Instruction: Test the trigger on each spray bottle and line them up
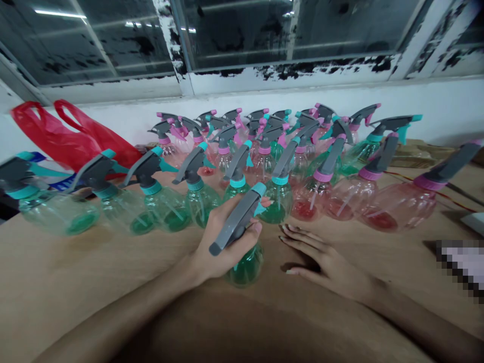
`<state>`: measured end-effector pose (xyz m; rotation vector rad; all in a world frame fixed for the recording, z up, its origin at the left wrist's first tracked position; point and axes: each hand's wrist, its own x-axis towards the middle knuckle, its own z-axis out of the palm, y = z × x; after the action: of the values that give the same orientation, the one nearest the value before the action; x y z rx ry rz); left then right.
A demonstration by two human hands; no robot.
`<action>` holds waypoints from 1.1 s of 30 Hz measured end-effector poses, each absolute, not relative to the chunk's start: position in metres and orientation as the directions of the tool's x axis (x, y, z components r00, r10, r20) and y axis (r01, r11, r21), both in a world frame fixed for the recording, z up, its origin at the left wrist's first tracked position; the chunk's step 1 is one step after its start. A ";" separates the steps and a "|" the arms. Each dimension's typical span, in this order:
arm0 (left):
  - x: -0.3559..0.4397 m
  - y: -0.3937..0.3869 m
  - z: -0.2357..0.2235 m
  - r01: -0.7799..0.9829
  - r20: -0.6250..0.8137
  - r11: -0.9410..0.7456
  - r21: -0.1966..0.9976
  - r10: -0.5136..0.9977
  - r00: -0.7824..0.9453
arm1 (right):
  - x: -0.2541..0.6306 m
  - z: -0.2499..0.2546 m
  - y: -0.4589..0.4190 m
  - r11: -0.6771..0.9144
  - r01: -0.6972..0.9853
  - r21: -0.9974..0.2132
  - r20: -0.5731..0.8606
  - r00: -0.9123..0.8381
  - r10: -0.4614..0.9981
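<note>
The tabletop [45,282] was bare at front left and around the right grip [325,259]. Bottle rows [280,201] occupied its far side, limiting forward clearance. A red bag [88,138] was at far left, behind the front row. The green bottle [245,266] was before the rows, with the left grip [227,258] closed around its upper part. The right grip lay open, palm down, clear of the bottle.

Clock from held bottle:
1. Hands: two; left hand [227,255], right hand [325,257] at 3 o'clock.
2. Held green bottle [245,267]: one.
3. Front-row green bottles [168,209]: six, 10 to 1 o'clock.
4. Front-row pink bottles [350,194]: three, 2 o'clock.
5. Back bottles [263,162]: 11 to 2 o'clock, overlapping, uncountable.
6. Red bag [86,147]: one, 10 o'clock.
</note>
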<state>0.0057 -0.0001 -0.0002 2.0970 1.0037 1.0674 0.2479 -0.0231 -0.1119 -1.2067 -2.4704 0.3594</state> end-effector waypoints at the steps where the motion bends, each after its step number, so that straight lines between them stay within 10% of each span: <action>1: 0.006 0.000 0.000 0.364 0.412 -0.553 0.750 0.820 0.397 | 0.248 -0.112 -0.023 0.602 0.701 -0.382 0.216 -0.566 0.796; 33: 0.006 -0.002 -0.002 0.376 0.374 -0.505 0.777 0.851 0.370 | 0.247 -0.112 -0.023 0.608 0.692 -0.389 0.249 -0.556 0.793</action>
<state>0.0059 -0.0021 -0.0021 2.0485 1.0549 1.0523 0.2473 -0.0230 -0.1118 -1.1862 -2.4372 0.3458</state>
